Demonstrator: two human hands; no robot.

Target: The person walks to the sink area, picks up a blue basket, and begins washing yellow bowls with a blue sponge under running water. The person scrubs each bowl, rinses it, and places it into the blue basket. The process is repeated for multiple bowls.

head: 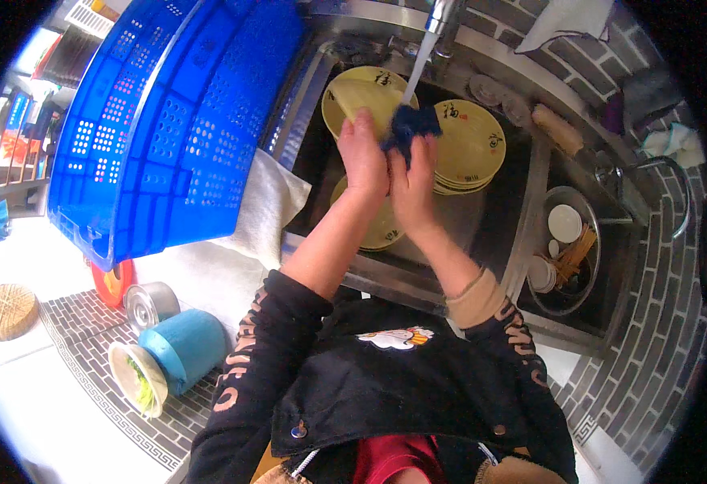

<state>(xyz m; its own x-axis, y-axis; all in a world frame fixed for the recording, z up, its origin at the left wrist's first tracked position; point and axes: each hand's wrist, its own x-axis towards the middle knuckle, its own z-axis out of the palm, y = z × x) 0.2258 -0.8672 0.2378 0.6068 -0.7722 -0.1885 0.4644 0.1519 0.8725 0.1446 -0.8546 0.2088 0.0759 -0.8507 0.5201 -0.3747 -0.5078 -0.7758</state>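
My left hand (pixel 362 151) grips a yellow plate (pixel 368 106) by its near edge, tilted below the running faucet (pixel 438 18). Bunched in my right hand (pixel 415 175) is a dark blue cloth (pixel 415 124), close to that plate's right side and at the water stream. Behind the held plate lie more yellow plates with dark characters. A stack of yellow plates (pixel 471 142) sits in the metal sink to the right of my hands. Another yellow plate (pixel 380 230) shows partly beneath my forearms.
A large blue perforated crate (pixel 166 121) stands left of the sink, beside a grey cloth (pixel 271 206). The right basin holds a round container (pixel 595 260) with white dishes and chopsticks. Brown rolled item (pixel 558 129) and small dishes line the back ledge.
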